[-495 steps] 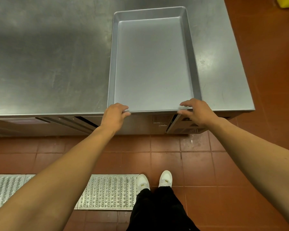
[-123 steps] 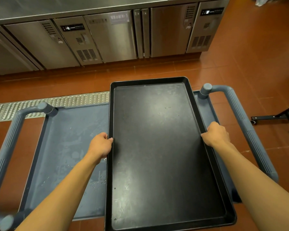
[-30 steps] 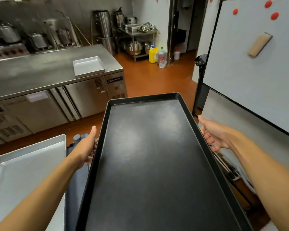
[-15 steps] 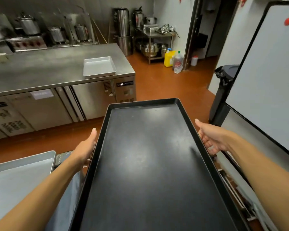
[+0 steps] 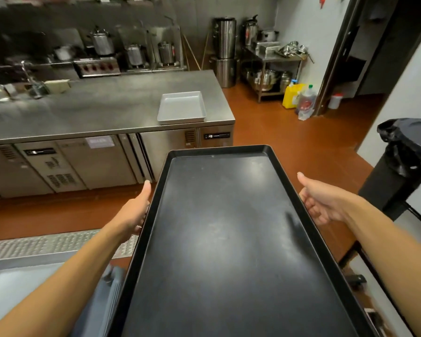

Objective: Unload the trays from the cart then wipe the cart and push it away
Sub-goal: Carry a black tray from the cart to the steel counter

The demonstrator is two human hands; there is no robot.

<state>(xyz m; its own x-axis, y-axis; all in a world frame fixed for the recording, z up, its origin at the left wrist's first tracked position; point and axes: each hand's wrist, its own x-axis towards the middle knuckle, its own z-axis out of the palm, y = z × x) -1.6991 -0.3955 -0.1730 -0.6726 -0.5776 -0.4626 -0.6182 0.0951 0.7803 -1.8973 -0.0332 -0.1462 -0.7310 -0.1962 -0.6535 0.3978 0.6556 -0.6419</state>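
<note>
Above the red tile floor (image 5: 277,132), between cart and bench: black tray (image 5: 229,239) carried level, lengthwise away from the body. Gripped along its long edges by left hand (image 5: 134,212) and right hand (image 5: 323,203), thumbs laid forward on the rim, fingers curled beneath. Down at lower left, corner of the blue-grey cart (image 5: 112,288) beside a pale tray (image 5: 10,288). Ahead, on the steel bench (image 5: 95,110), near its right end, a silver tray (image 5: 181,108). At right, a black lined bin (image 5: 404,161).
</note>
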